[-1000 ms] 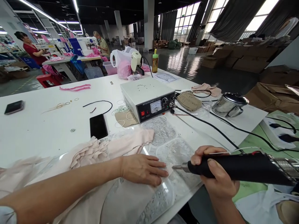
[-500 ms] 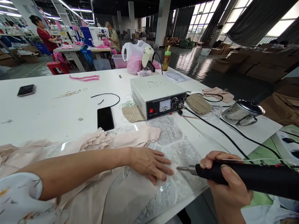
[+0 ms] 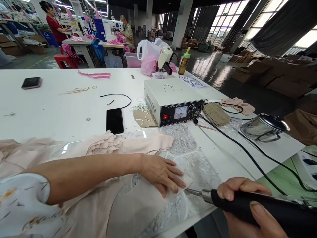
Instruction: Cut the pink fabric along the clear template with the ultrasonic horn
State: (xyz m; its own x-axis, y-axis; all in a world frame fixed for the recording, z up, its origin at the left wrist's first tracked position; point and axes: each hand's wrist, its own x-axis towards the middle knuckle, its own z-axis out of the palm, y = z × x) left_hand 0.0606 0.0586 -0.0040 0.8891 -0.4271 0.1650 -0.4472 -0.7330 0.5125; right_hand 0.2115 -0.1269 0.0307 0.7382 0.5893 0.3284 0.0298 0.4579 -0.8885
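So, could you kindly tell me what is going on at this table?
A person's left hand lies spread on pale cloth, over a clear sheet. The right hand is wrapped around a black tool. Its metal tip points at the cloth's edge beside the left hand; whether it touches is hard to tell. A metal box and a phone sit farther back.
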